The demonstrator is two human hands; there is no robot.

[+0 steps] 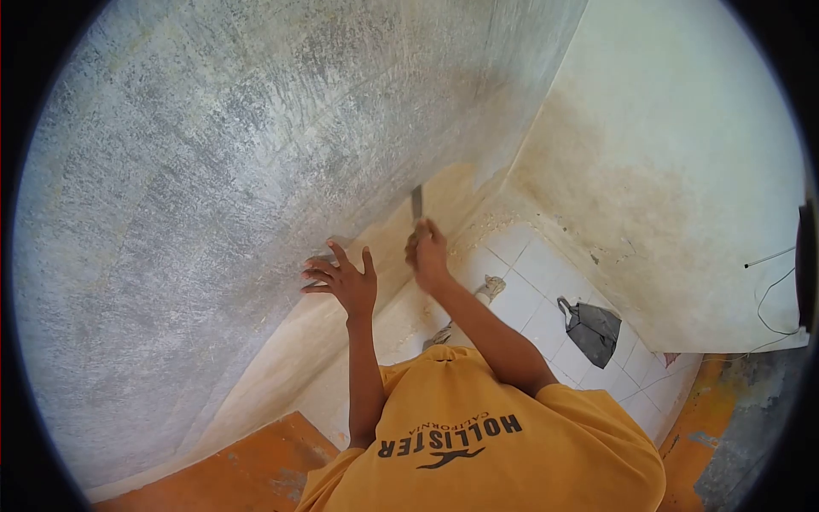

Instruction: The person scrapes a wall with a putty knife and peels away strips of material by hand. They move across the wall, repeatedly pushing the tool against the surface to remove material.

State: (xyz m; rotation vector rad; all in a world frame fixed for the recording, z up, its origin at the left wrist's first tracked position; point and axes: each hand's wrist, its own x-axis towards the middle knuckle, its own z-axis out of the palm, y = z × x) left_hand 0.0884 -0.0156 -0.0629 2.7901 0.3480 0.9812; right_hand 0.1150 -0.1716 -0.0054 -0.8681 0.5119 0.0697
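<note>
My left hand [343,280] has its fingers spread, with the fingertips at the mottled grey wall [213,171]; it holds nothing. My right hand [428,254] is closed around the handle of a scraper [417,201]. The scraper's narrow dark blade points up, its tip at the edge where the grey coating meets a bare tan patch [448,192]. Most of the handle is hidden in my fist. This tan strip runs along the lower part of the wall, below both hands.
A pale, brown-stained wall [665,154] meets the grey one at a corner on the right. White floor tiles [546,320] lie below, with crumbs along the wall base. A dark grey bag [593,331] lies there. An orange surface [230,469] is at lower left; thin wires [759,307] hang at right.
</note>
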